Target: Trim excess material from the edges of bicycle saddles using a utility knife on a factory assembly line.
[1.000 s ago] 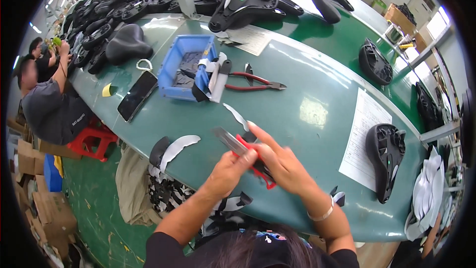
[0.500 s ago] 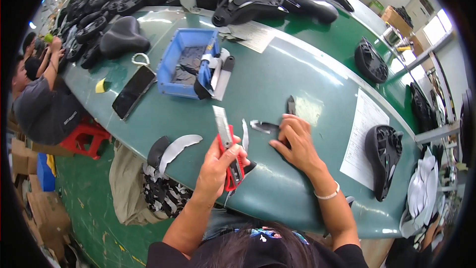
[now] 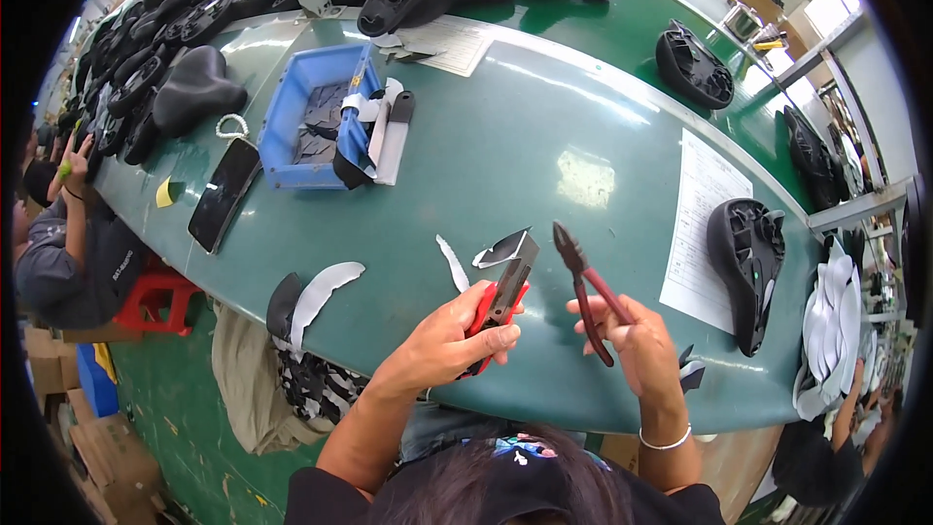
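Observation:
My left hand [image 3: 437, 338] is wrapped round a red utility knife [image 3: 513, 279], its wide metal blade slanting up and away. In my right hand [image 3: 643, 348] is a pair of pliers [image 3: 573, 258] with dark red handles. The pliers' nose points away, and the handles are spread somewhat apart. Just past the knife tip lies a small black and white trimmed scrap [image 3: 502, 249], partly behind the blade. Left of it on the green table [image 3: 418, 224] rests a thin white strip [image 3: 452, 263]. A curved white piece [image 3: 326, 294] and a black piece [image 3: 283, 303] overlap near the table's left edge.
A blue bin [image 3: 282, 136] of dark scraps stands at the far left, beside a phone [image 3: 224, 194]. One black bicycle saddle [image 3: 746, 272] lies at the right by a paper sheet [image 3: 692, 233]. Many saddles [image 3: 209, 15] are heaped at the back left. A person [image 3: 73, 253] sits left.
My right hand has picked the pliers up off the table and drawn them nearer. My left hand has moved right, tilting the knife rightward. The view has shifted slightly.

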`<state>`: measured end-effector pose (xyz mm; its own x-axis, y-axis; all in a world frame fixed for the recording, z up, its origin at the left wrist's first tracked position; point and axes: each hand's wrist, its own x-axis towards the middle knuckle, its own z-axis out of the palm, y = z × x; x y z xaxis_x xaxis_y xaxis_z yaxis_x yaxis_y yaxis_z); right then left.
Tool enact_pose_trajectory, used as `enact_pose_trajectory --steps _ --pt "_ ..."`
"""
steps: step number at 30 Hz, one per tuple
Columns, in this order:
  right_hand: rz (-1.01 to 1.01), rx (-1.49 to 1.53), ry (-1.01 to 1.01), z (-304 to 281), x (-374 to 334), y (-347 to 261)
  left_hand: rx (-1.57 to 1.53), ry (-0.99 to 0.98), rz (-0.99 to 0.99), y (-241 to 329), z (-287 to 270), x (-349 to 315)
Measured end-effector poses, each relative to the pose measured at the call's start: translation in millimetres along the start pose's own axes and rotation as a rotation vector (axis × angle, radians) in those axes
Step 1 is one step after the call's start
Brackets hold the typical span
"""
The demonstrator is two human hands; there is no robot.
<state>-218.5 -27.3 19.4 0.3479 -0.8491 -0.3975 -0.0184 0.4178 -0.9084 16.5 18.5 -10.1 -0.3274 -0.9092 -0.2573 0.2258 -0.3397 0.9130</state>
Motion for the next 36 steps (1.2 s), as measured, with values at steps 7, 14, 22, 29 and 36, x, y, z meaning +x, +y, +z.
enact_pose_trajectory --steps 7,14,22,29,36 --pt "-0.55 -0.872 -0.015 18 -3 12 0.048 0.039 -0.011 1 -8 -6" --pt "-0.679 -0.982 -0.005 20 1 18 0.027 0.032 -0.02 -3 -13 -6" --pt "-0.651 -1.005 -0.027 24 0 13 0.047 0.015 -0.045 -3 -15 -9" --pt "-0.535 -0.937 -0.091 27 1 13 -0.067 -0.026 -0.038 -2 -20 -10" --pt "0.316 0.253 -0.361 41 13 3 -0.122 -0.006 -0.044 4 -45 -17"
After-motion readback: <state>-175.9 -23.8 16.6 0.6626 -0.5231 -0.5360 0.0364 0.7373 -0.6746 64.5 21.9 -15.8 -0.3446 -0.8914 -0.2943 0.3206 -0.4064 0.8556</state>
